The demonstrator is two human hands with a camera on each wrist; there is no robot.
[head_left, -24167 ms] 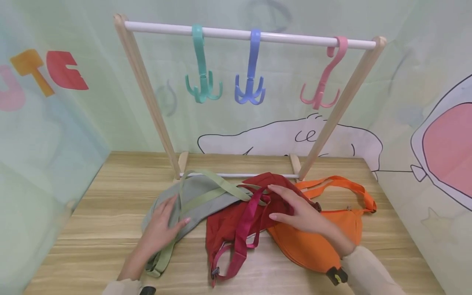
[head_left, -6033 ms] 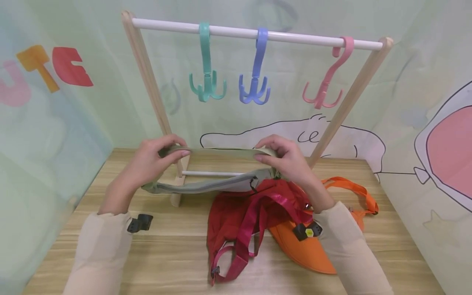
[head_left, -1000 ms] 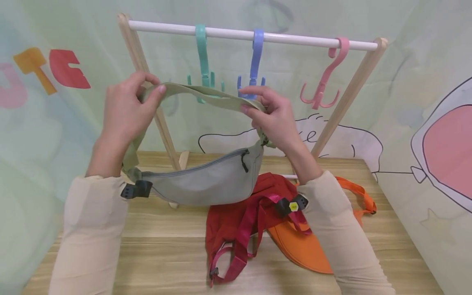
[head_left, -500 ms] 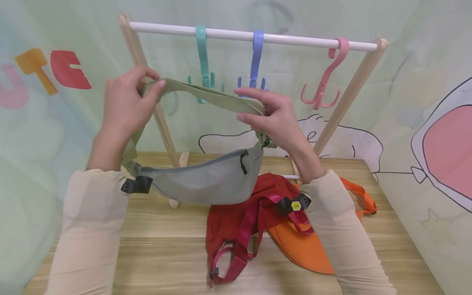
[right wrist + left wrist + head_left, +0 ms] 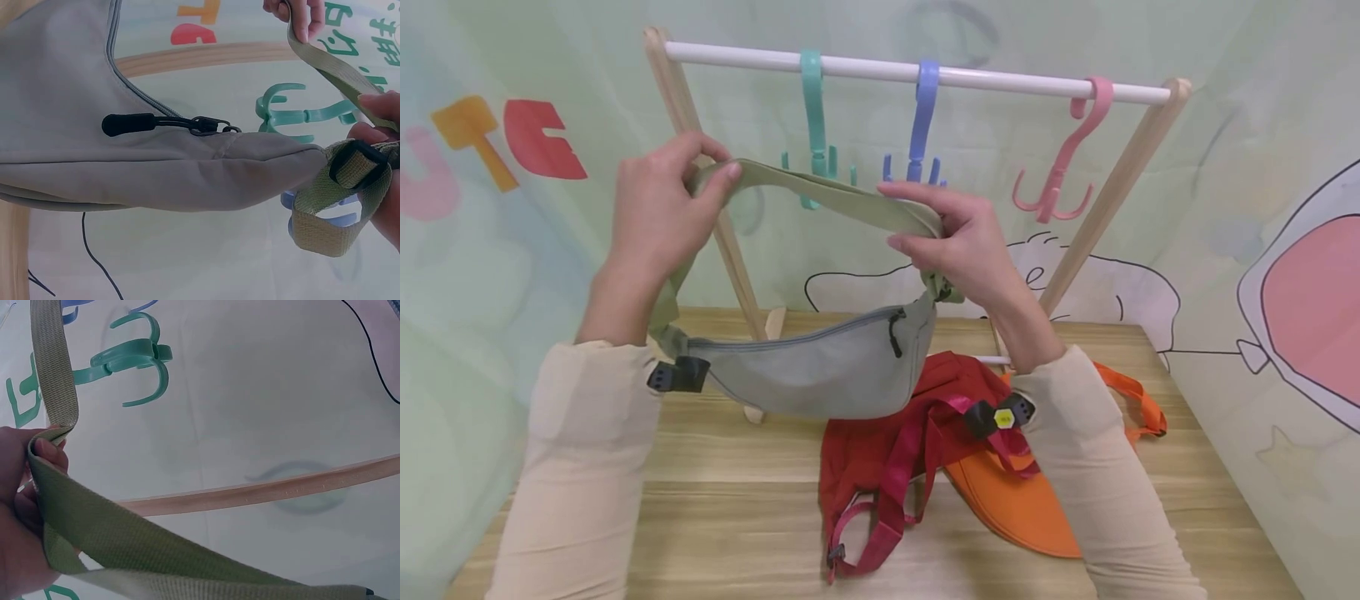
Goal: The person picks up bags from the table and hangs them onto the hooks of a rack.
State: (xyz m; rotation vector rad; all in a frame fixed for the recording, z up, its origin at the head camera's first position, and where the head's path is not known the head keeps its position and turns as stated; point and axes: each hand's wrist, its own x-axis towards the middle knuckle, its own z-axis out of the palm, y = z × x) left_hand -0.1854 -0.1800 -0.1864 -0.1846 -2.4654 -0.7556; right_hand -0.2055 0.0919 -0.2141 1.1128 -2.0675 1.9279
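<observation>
A grey waist bag (image 5: 812, 371) with a pale green strap (image 5: 827, 192) hangs in the air in front of the rack. My left hand (image 5: 666, 196) pinches the strap's left part between thumb and fingers; the left wrist view shows the strap (image 5: 119, 519) folded at those fingertips. At the other end my right hand (image 5: 958, 233) holds the strap, its thumb below and index finger stretched along the top. In the right wrist view the bag's zipper pull (image 5: 128, 124) and a looped strap end (image 5: 325, 237) show. Behind the strap are a teal hook (image 5: 812, 100) and a blue hook (image 5: 922, 117).
A wooden rack with a white rod (image 5: 1000, 81) stands at the table's back. A pink hook (image 5: 1063, 158) hangs at its right. Below the bag, a red bag (image 5: 865, 450) and an orange bag (image 5: 1015, 508) lie overlapping on the wooden table (image 5: 730, 517).
The grey bag first lay on the table with my hands at the bags. Later both hands gripped its strap and raised it towards hook height. Over the last half second it barely moves.
</observation>
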